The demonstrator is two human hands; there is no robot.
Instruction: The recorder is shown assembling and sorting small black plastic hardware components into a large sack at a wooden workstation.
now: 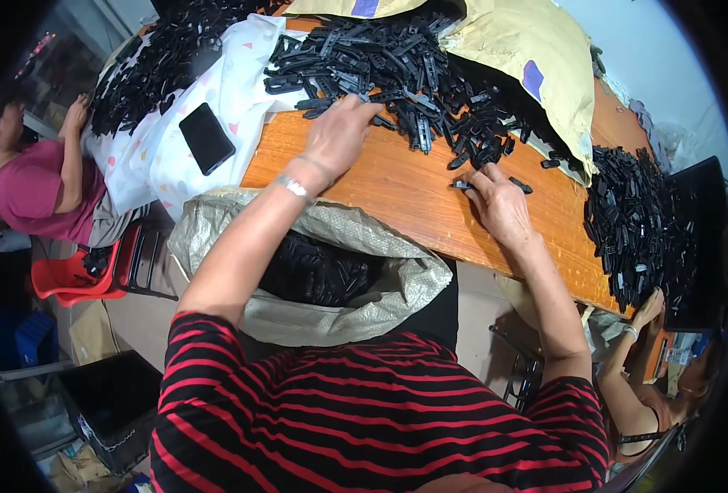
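Note:
A heap of long black plastic parts [356,62] lies on the wooden table [364,193] in front of me. My left hand [335,138] is at the near edge of this heap, its fingers curled down among the parts, so what they grip is hidden. Farther right, a looser pile of smaller black plastic pieces [483,135] spreads over the tabletop. My right hand [499,205] rests at its near side, fingers bent around a small black plastic piece [461,185] whose end sticks out to the left. Another black piece [520,186] lies beside those fingers.
An open woven sack [413,287] holding black parts hangs against the table before me. Yellowish sacks [536,49] lie at the back. A phone [207,138] sits on patterned white sheeting to the left. Co-workers sit on both sides, beside more black heaps [627,214].

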